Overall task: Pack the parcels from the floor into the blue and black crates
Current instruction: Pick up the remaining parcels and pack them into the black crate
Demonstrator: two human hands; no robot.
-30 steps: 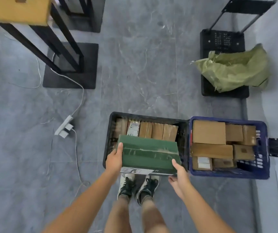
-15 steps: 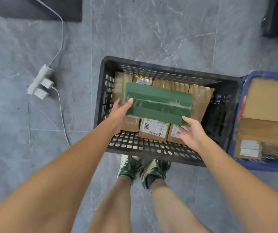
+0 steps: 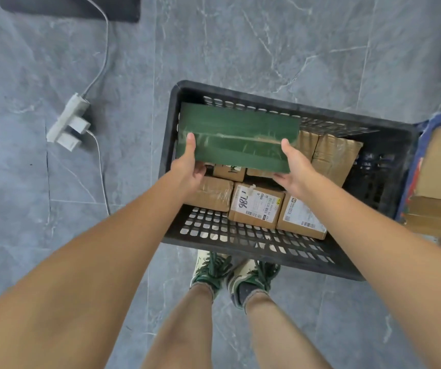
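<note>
Over the black plastic crate with holes in its sides, two bare hands hold a flat green cardboard parcel. The left hand grips its left end, thumb on top and fingers under. The right hand grips its right end the same way. The green parcel is tilted and sits above the far left part of the crate, over brown cardboard parcels packed inside. One brown box with a white label marked 786 lies near the front. A blue plastic crate with more brown boxes touches the black one on the right. A white power strip lies on the grey tiled floor.
</note>
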